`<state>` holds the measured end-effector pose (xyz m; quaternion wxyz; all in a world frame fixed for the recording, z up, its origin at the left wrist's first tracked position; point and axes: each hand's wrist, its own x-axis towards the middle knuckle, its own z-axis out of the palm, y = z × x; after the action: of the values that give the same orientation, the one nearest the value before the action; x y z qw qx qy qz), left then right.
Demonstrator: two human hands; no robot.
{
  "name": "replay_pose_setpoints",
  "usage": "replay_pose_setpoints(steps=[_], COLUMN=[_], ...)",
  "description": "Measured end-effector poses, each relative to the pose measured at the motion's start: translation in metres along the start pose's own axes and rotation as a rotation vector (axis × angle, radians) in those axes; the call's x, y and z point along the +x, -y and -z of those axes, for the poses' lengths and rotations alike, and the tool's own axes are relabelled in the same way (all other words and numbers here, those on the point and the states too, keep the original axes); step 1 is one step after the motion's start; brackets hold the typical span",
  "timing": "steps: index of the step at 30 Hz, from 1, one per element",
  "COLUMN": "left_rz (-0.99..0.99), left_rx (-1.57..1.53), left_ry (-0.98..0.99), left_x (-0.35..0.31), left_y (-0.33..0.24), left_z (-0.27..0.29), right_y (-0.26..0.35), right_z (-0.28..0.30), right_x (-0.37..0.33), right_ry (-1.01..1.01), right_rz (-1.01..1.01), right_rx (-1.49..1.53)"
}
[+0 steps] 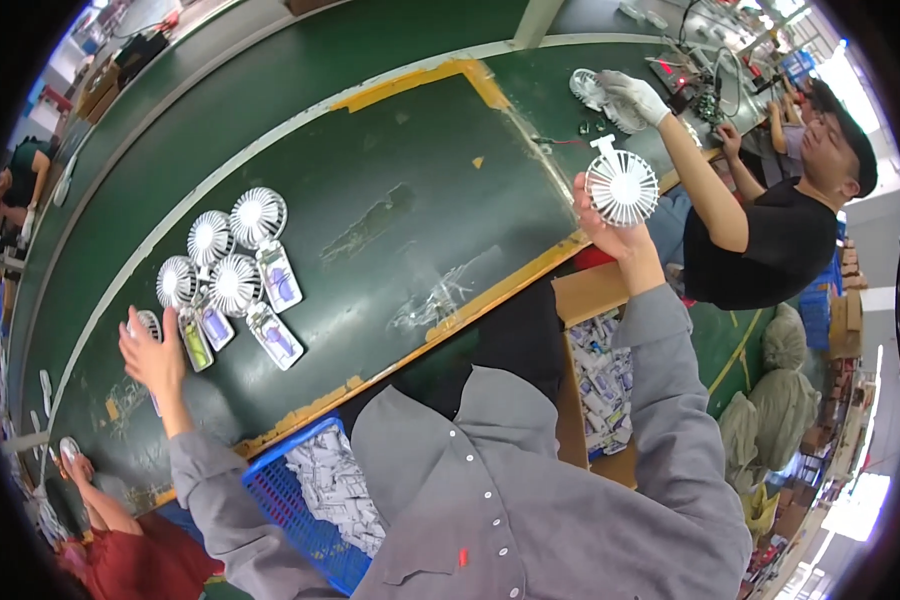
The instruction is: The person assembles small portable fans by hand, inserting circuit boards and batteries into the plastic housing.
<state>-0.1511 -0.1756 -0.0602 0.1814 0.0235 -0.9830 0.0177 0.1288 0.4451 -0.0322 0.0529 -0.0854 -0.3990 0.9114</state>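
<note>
My right hand (pixel 610 236) is raised at the right side of the green bench, gripping a white round fan head (pixel 625 186) with a ribbed grille and a short stem; thin red wires trail from it. On the left, my left hand (pixel 154 362) has its fingers stretched apart over another small fan (pixel 150 324), which it partly covers. Beside that hand lies a cluster of several handheld fans with white round grilles, among them one (pixel 258 217) at the back. Their handles show purple parts, such as the front handle (pixel 274 336), and one green handle (pixel 196 341).
A blue basket (pixel 270 492) of white pieces stands against the bench edge. Right of my lap is a cardboard box (pixel 574 400) of small parts. A gloved co-worker (pixel 770 215) handles clear parts at the right; a person in red (pixel 145 560) works at the lower left.
</note>
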Motion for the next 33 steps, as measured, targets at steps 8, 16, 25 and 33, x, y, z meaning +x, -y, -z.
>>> replay_pose_setpoints(steps=[8, 16, 25, 33], left_rz=[-0.003, 0.004, -0.974, -1.267], left_rx=[-0.169, -0.271, -1.289, -1.547], left_ry=[0.139, 0.232, 0.477, 0.889], left_x=[-0.016, -0.035, -0.118, -0.174], left_y=[-0.016, -0.096, -0.279, -0.334], left_z=[-0.049, 0.002, 0.201, 0.226], right_y=[0.002, -0.005, -0.046, -0.093], right_z=[-0.024, -0.049, -0.097, -0.110], right_x=[-0.010, -0.028, -0.064, -0.130], right_ry=[0.276, 0.353, 0.665, 0.563], right_rz=[-0.012, -0.021, -0.393, -0.324], right_rx=[0.225, 0.300, 0.324, 0.775])
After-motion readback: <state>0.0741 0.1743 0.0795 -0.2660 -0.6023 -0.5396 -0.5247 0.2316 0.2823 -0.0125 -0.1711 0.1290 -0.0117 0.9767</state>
